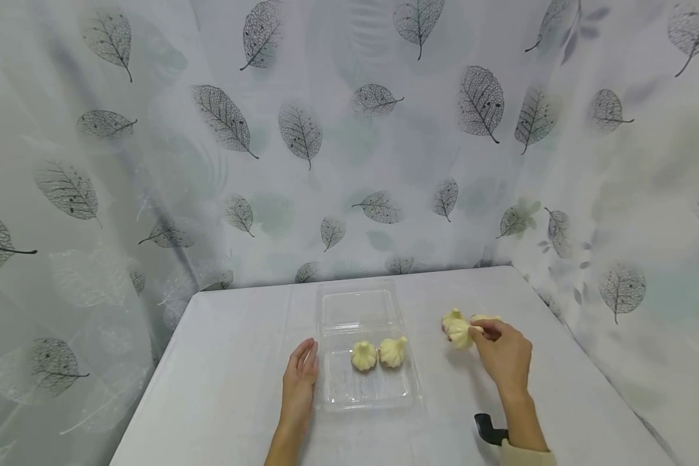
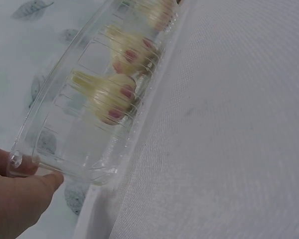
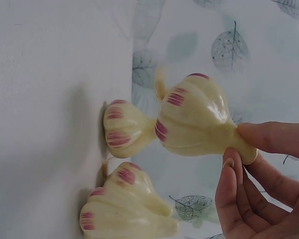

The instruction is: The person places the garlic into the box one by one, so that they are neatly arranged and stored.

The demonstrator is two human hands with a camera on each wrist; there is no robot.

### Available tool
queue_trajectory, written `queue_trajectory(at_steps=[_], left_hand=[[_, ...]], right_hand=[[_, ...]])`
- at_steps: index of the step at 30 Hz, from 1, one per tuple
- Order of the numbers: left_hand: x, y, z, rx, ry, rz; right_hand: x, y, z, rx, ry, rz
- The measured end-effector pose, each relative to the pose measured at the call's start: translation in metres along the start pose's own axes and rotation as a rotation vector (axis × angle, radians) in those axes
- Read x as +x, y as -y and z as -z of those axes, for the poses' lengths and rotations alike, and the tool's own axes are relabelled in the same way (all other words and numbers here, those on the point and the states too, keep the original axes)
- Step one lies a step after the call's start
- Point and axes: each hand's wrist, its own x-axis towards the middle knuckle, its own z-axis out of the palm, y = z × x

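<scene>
My right hand (image 1: pixel 505 356) pinches a garlic bulb (image 3: pixel 197 119) by its stem, raised above the table on the right side. The bulb is cream-coloured, glossy and streaked with purple. Close behind it, several more garlic bulbs (image 3: pixel 124 128) rest on the table, partly covered by the hand and held bulb in the head view. On the left, my left hand (image 1: pixel 299 378) holds the rim of a clear plastic clamshell container (image 2: pixel 55 124) between thumb and fingers. Its lid (image 1: pixel 358 307) lies folded back. Inside the base sit two garlic bulbs (image 1: pixel 364 356), side by side.
A white cloth covers the table (image 1: pixel 233 362). Behind it and along the sides hangs a leaf-print curtain (image 1: pixel 349 149). A black curved piece (image 1: pixel 489 430) sticks out beside my right wrist.
</scene>
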Motion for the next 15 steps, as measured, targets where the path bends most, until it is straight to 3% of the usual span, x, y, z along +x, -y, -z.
queue_trajectory(at_steps=[15], left_hand=[[-0.001, -0.002, 0.000, -0.001, 0.023, -0.019]], right_hand=[[0.002, 0.020, -0.007, 0.013, 0.001, 0.020]])
